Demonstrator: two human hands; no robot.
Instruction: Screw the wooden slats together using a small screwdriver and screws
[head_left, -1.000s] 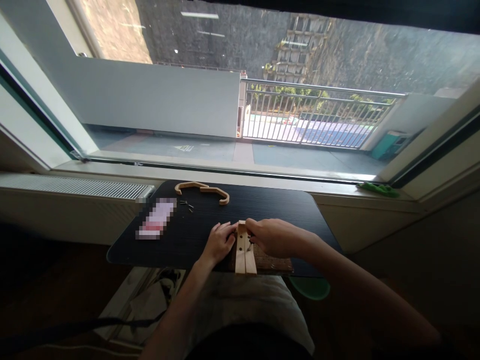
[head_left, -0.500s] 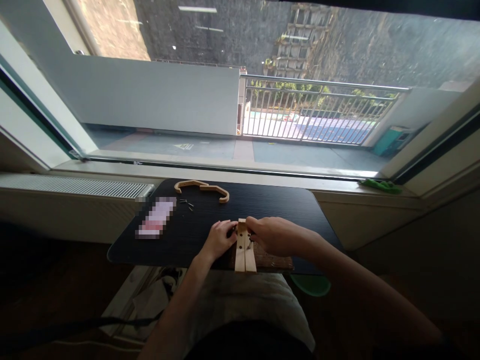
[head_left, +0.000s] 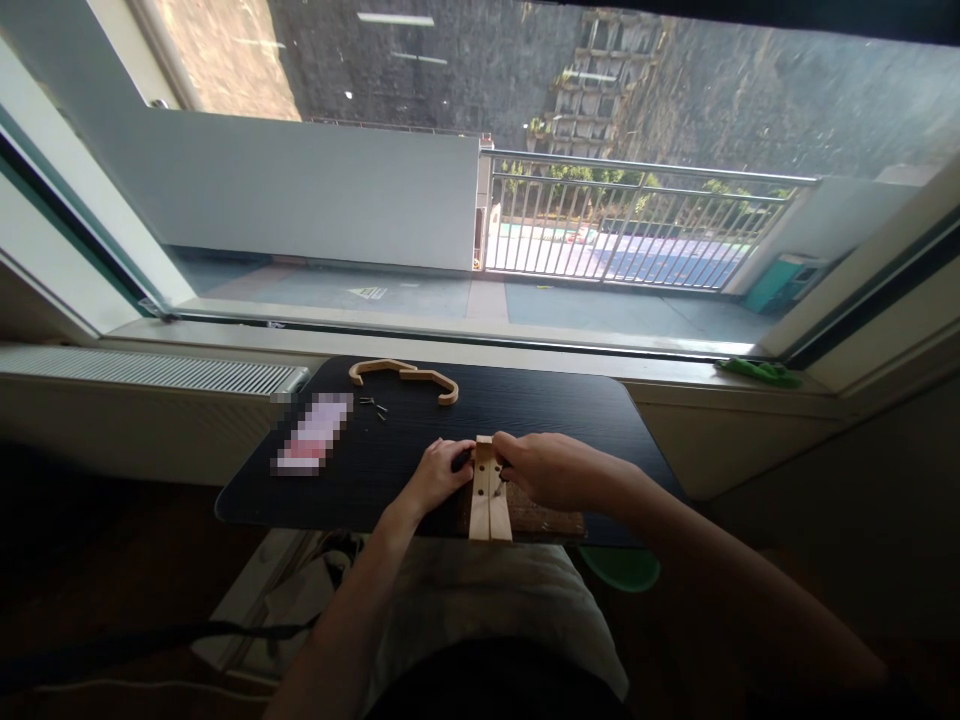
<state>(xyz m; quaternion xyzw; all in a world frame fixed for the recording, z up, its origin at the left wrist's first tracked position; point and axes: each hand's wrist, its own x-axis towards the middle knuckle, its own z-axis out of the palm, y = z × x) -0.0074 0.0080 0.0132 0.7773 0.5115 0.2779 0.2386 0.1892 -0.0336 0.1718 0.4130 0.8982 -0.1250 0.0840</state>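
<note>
My left hand [head_left: 437,474] is closed at the left edge of a pale wooden piece [head_left: 491,522], its fingertips by the wood. A black rounded thing [head_left: 461,460], perhaps a handle, shows beneath those fingers; its kind is unclear. The wood has a lengthwise seam and several dark holes. My right hand [head_left: 544,468] is wrapped round what looks like a screwdriver [head_left: 498,489], mostly hidden, its thin shaft slanting down to the wood's right half. Under the wood lies a brown board [head_left: 551,521] at the near edge of the black table [head_left: 547,405].
Two curved wooden pieces [head_left: 442,386] lie at the far side of the table. Several small screws [head_left: 373,405] are scattered beside a blurred pink-white packet [head_left: 313,435]. Beyond stands a window sill with a green cloth [head_left: 761,373]; a radiator [head_left: 165,372] is on the left.
Both hands stay almost in place at the wood. The right hand and the tool shaft show only a very slight shift.
</note>
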